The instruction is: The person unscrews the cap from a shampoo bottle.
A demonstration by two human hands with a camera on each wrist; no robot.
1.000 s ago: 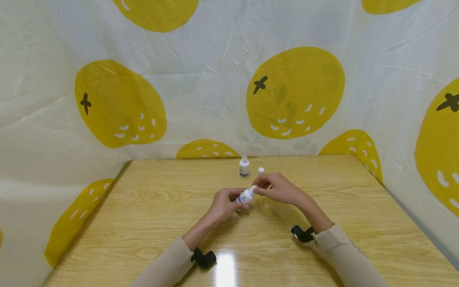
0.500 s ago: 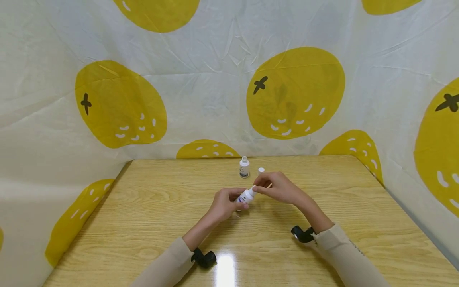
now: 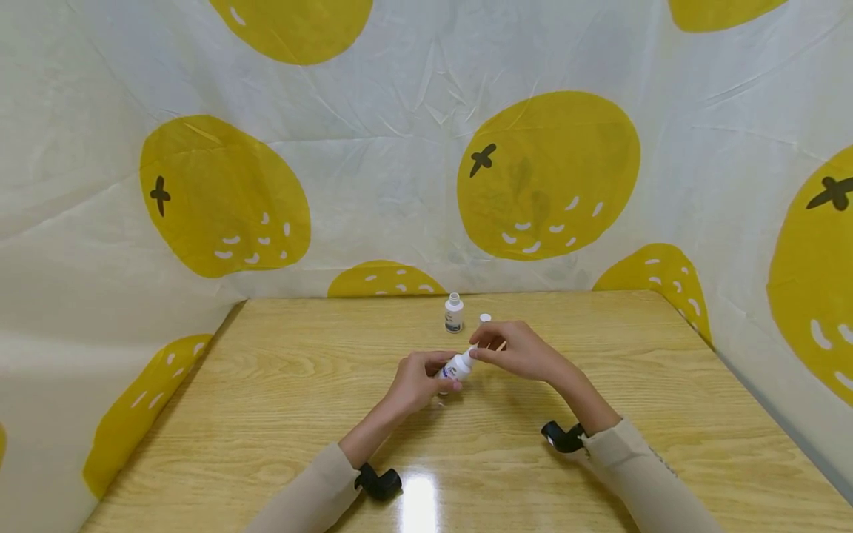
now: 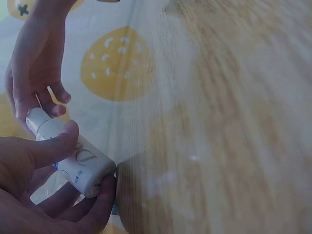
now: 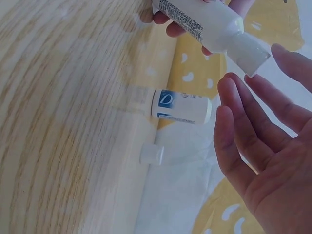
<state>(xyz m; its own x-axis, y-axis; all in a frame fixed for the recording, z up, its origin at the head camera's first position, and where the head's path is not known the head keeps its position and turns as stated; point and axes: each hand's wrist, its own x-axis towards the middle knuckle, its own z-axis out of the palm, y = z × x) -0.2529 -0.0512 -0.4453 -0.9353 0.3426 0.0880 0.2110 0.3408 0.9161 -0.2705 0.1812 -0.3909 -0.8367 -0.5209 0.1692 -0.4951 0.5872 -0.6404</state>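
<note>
My left hand (image 3: 415, 381) grips a small white bottle (image 4: 87, 165) around its body, thumb on the labelled side. The bottle is tilted, its capped end pointing up toward my right hand (image 3: 520, 352). Thumb and index finger of that hand are at the end of the white cap (image 5: 247, 52), pinching it; the other fingers are loosely bent beside it. Beyond the hands, a second white bottle (image 3: 454, 314) stands upright on the table with its neck uncovered. A loose white cap (image 3: 485, 317) sits to the right of it, partly hidden by my right hand in the head view.
The wooden table (image 3: 300, 385) stretches out on both sides of the hands. A pale curtain (image 3: 386, 185) printed with yellow fruit hangs behind the table and along its sides. Black wrist cameras (image 3: 378, 481) are strapped below both sleeves.
</note>
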